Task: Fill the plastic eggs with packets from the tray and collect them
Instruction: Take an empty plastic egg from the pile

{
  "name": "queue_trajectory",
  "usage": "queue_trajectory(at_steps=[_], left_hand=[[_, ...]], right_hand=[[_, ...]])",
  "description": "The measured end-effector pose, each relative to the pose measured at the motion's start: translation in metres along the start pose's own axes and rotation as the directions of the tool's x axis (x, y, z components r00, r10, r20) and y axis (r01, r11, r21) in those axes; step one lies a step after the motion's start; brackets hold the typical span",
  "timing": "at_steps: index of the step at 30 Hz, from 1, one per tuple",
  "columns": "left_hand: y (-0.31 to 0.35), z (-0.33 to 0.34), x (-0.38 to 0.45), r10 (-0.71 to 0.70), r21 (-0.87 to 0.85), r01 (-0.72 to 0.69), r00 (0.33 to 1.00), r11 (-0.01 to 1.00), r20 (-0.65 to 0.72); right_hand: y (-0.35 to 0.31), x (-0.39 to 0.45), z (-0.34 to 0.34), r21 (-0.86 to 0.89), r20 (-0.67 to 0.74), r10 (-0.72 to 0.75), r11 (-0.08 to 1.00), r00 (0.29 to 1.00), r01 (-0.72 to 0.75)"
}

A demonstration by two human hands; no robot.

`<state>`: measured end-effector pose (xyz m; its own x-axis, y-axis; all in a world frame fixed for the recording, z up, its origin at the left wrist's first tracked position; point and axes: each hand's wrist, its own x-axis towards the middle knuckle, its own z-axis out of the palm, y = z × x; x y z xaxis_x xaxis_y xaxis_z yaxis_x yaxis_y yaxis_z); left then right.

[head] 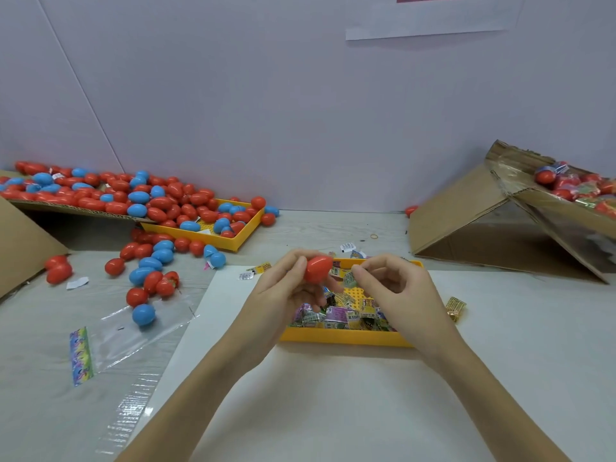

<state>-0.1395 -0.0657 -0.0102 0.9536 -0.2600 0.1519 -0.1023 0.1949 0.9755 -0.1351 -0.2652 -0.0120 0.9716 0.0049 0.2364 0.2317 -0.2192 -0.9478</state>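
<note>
Item: red egg (318,269), pinched in your left hand (283,288), fingers curled round its left end, held above the far-left corner of the yellow tray (346,338). Long axis: roughly level, tilted slightly, free end pointing right toward your right hand (393,288). Right hand: nearer the packets (336,315), fingertips drawn narrow just beside the egg (whether they pinch a packet, you cannot tell). Judgement: the coming move runs right to left, along the egg's axis.
</note>
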Motion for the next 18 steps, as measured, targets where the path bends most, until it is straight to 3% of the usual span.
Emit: queue_trajectory(at_steps=[7,13,18], left_hand=[[-0.004,0.005,0.003,-0.097,0.066,0.109,0.982,0.992,-0.16],[-0.002,0.007,-0.001,-0.076,-0.028,0.076,0.997,0.997,-0.027],[-0.006,0.015,-0.005,0.039,0.332,-0.007,0.995,0.943,-0.089]], right_hand=[[-0.001,-0.001,0.003,0.134,0.041,0.181,0.974,0.983,-0.185],[-0.005,-0.003,0.005,0.279,0.105,0.212,0.932,0.972,-0.234],[-0.008,-0.006,0.006,0.242,0.127,0.162,0.952,0.979,-0.189]])
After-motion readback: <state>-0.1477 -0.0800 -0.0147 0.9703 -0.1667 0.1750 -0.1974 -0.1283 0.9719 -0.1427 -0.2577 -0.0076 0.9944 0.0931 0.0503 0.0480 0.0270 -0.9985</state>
